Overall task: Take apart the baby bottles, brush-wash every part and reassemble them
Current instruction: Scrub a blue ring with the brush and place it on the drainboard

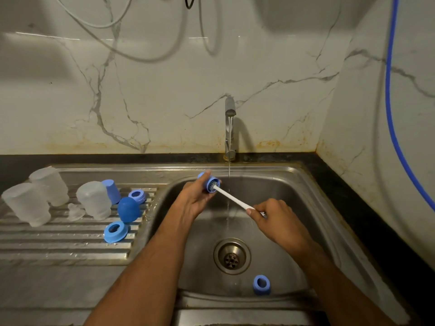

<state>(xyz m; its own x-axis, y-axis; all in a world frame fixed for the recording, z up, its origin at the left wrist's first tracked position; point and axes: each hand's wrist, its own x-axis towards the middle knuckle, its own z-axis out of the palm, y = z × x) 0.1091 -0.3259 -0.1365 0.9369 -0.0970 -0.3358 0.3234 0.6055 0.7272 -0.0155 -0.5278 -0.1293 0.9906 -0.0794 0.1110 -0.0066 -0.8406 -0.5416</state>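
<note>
Gripping a blue cap (210, 182) in our left hand (197, 198), just above frame centre over the sink (306, 208), we hold its open mouth toward the lower right. Our right hand (270, 215) pinches the white brush (231, 198) handle; bristles sit inside the cap. Brush axis runs upper left to lower right, in line with the cap's mouth. Tap water (228, 170) falls just beside it.

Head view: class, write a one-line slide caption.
Left hand holds a blue cap over the sink while the right hand works a white brush inside.
</note>
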